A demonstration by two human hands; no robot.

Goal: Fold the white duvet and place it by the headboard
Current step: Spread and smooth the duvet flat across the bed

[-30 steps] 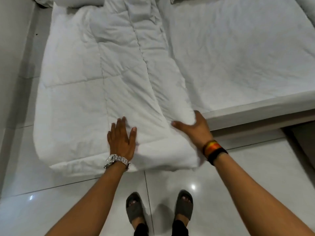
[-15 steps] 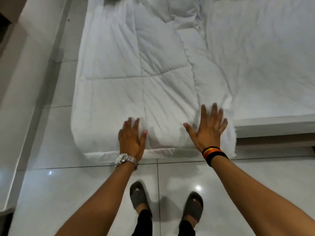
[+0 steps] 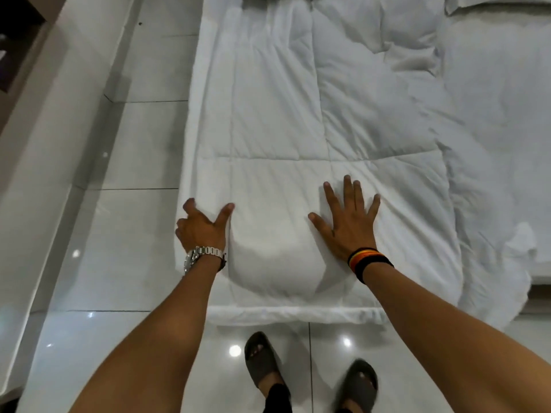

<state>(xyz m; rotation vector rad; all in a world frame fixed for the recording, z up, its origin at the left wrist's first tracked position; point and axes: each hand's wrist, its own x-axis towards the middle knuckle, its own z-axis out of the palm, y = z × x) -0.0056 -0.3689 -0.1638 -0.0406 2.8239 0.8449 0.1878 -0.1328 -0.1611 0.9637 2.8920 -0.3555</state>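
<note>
You are flattening the white duvet [image 3: 277,138] at the bed's foot edge — right hand [image 3: 347,225] spread flat, left hand [image 3: 201,229] half-curled at its side edge — be pressing evenly before folding.

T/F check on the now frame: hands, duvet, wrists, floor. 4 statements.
1. The right hand lies flat, fingers spread, on the duvet. True.
2. The left hand sits at the duvet's left edge. True.
3. The watch is on the right wrist. False: it is on the left wrist; the right carries striped bands.
4. The person stands barefoot on carpet. False: sandals on glossy tile floor.
</note>
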